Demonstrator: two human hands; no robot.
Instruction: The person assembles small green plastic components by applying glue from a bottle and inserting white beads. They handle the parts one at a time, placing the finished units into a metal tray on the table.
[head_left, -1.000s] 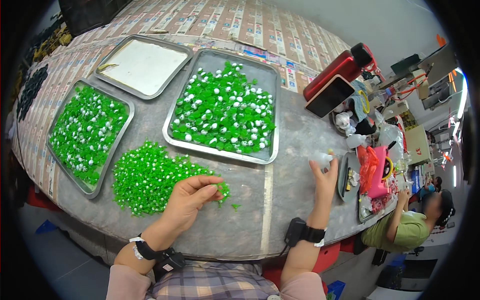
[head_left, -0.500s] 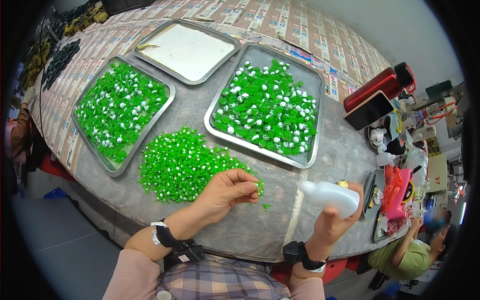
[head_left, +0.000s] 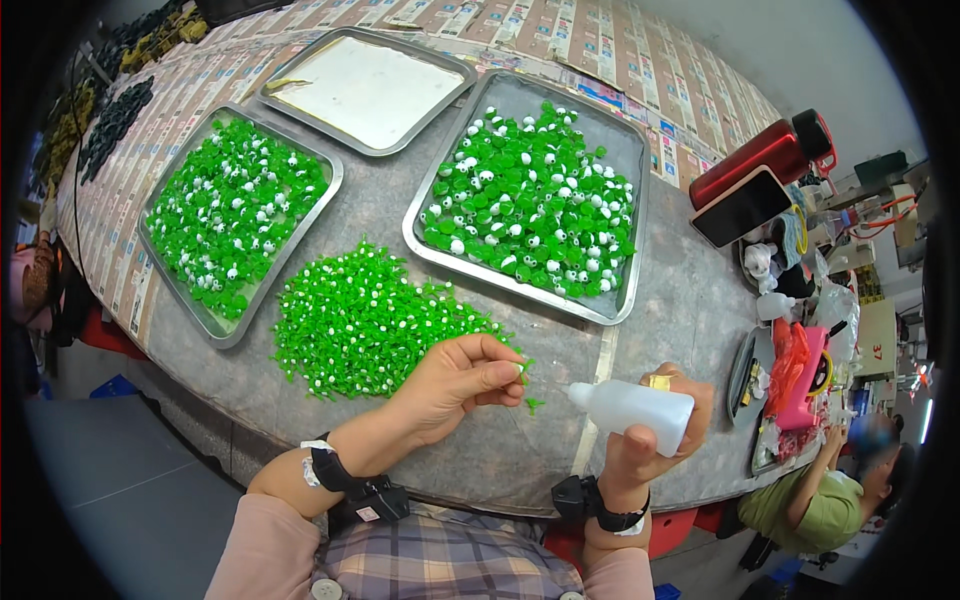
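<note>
Between the thumb and fingertips of my left hand (head_left: 445,390) is a small green plastic piece (head_left: 526,366) with a white spot, mostly covered by the fingers. My right hand (head_left: 655,440) is wrapped round a translucent white squeeze bottle (head_left: 636,408). The bottle lies tilted, its narrow nozzle pointing left at the pinched piece, with a short gap between them. Beside my left hand spreads a heap of small green pieces with white spots (head_left: 370,325). One loose green piece (head_left: 535,405) rests on the grey tabletop just below the fingertips.
Two metal trays hold green and white pieces: a left tray (head_left: 232,335) and a right tray (head_left: 520,285). Behind them lies a tray with a white sheet (head_left: 370,90). At right are a phone (head_left: 740,207), a red bottle (head_left: 750,165), a pink container (head_left: 805,380) and another person (head_left: 815,510).
My right hand has brought the squeeze bottle leftward, so its nozzle is nearer the green piece. My left hand keeps its pinch almost in place. The view has shifted slightly.
</note>
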